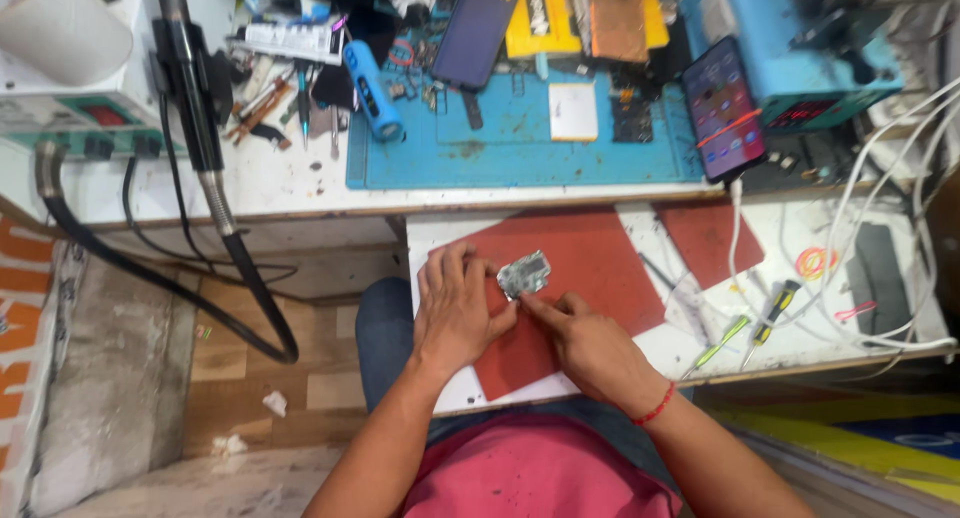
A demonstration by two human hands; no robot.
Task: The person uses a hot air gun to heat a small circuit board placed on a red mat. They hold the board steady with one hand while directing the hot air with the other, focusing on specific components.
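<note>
A small silvery metal part (525,273), like a phone circuit board or shield, lies on a red mat (590,268) on a white pull-out shelf. My left hand (455,308) rests flat on the mat with its fingertips touching the part's left edge. My right hand (590,343), with a red thread at the wrist, points its index finger at the part's lower edge and presses there. Neither hand lifts the part off the mat.
Two screwdrivers (750,328) lie right of the mat among white cables (880,308). Above is a blue work mat (520,138) with a white pad, a blue cylinder (372,90), phones (722,108) and tools. A black hose (230,238) hangs at left.
</note>
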